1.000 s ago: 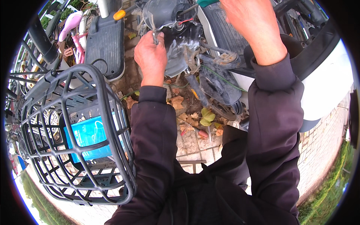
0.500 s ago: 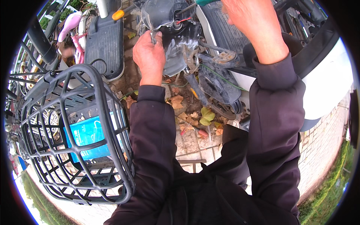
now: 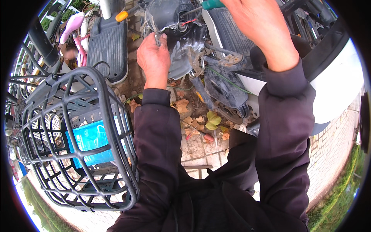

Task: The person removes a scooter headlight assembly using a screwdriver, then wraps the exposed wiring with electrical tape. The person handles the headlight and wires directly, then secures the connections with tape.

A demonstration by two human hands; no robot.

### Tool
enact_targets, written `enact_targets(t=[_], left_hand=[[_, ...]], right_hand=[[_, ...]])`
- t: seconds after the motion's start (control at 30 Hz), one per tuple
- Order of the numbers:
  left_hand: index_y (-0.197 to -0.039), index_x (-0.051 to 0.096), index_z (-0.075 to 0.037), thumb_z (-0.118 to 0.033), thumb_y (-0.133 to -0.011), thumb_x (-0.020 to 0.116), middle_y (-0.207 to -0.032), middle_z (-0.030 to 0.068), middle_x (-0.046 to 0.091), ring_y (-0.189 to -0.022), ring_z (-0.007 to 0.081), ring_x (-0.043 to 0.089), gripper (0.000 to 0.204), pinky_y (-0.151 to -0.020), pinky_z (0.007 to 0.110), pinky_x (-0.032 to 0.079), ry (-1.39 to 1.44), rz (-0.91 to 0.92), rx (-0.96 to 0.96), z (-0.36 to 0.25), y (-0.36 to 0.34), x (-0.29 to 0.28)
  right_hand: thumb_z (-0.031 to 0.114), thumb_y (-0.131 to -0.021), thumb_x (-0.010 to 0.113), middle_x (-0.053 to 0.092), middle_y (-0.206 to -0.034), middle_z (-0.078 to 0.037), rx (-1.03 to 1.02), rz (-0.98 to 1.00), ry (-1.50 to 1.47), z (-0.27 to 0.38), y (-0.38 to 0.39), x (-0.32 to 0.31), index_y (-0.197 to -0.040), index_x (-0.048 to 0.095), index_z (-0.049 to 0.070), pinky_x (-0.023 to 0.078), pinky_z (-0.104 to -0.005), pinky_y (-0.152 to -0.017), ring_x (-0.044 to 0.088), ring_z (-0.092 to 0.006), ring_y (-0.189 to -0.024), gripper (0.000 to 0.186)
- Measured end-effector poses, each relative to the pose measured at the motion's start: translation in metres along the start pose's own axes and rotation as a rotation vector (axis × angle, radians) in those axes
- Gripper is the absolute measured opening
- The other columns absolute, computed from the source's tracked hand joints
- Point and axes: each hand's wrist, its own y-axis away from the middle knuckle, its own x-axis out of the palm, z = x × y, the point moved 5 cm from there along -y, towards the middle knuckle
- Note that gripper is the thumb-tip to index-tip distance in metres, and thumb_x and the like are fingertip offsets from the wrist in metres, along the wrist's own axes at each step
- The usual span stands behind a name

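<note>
My right hand (image 3: 259, 23) reaches in at the top and grips a screwdriver with a green handle (image 3: 211, 4); its fingertips are partly cut off by the upper edge. The thin shaft slants down-left towards a dirty black scooter housing (image 3: 164, 15), beside a short red wire (image 3: 189, 22). On the near left side of that housing, my left hand (image 3: 154, 58) is closed, thumb and fingers pinching a small grey piece (image 3: 157, 38) at its edge. Below the housing hangs a scuffed dark mudguard (image 3: 181, 58).
At left stands a black basket (image 3: 102, 92) with a blue packet (image 3: 91, 141) inside. Scooter footboards (image 3: 108, 50) and a white scooter body (image 3: 336, 83) flank the work. Fallen leaves (image 3: 213, 120) and a red-handled screwdriver (image 3: 209, 137) lie on the paving.
My right hand has shifted slightly down and to the left, and more of the green handle shows. My left hand keeps its place and pinch.
</note>
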Motion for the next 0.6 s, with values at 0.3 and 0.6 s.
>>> enact_targets(t=[0.3,0.6], left_hand=[[-0.103,0.071,-0.003,-0.025,-0.098,0.076,-0.101,0.0182,0.074,-0.096,0.0455,0.068,0.023,-0.082,0.052,0.053,0.036,-0.003,0.0,0.001,0.0,0.002],[-0.105,0.071,-0.004,-0.026,-0.097,0.076,-0.101,0.0174,0.074,-0.096,0.045,0.069,0.024,-0.082,0.052,0.053,0.002,-0.007,-0.024,0.005,0.0,0.002]], right_hand=[[0.012,-0.097,0.073,0.066,-0.076,-0.021,0.261,-0.11,-0.27,-0.006,0.016,0.002,-0.109,0.065,-0.004,0.055,-0.0446,-0.076,0.07,-0.0367,-0.078,0.021],[0.014,-0.099,0.072,0.065,-0.081,-0.026,-0.14,-0.136,-0.093,0.014,0.011,-0.003,-0.105,0.063,-0.003,0.053,-0.0517,-0.075,0.066,-0.0504,-0.086,0.019]])
